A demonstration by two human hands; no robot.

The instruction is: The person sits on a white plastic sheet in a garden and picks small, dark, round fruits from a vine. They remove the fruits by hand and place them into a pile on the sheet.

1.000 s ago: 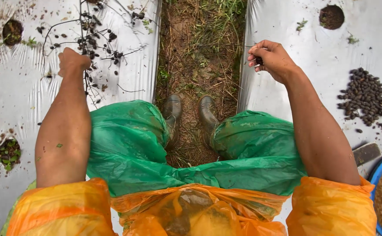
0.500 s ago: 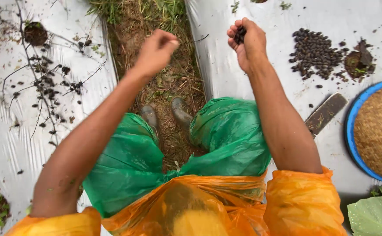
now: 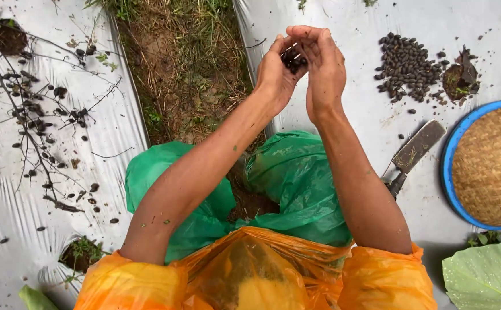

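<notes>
A person in an orange plastic rain cape (image 3: 262, 275) and green plastic leg covers (image 3: 296, 183) stands astride a grassy furrow (image 3: 187, 74) between two beds covered in silver plastic mulch (image 3: 342, 103), both bare forearms raised in front of the camera. The left hand (image 3: 276, 74) and right hand (image 3: 325, 69) meet above the edge of the right-hand bed, cupped against each other with the fingers curled inward, and a small clutch of dark seeds (image 3: 294, 58) sits between them, pressed in the hollow where the palms and fingertips come together. Neither hand is spread flat; both close loosely around the seeds.

On the mulch just right of the hands lies a loose pile of the same dark seeds (image 3: 408, 72), and beside that pile a planting hole (image 3: 459, 80) shows soil and a shred of dark leaf. Nearer the person, a flat-bladed knife (image 3: 414, 155) rests on the sheet, its handle pointing toward the right leg. A woven straw hat (image 3: 491, 166) sits in a blue basin (image 3: 451, 172) at the right edge, with a large green leaf (image 3: 485, 278) below it.

On the left-hand bed, dry bare twigs (image 3: 32, 115) sprawl across the plastic among scattered dark seeds, and another planting hole (image 3: 81, 252) with small green shoots opens near the person's left elbow.
</notes>
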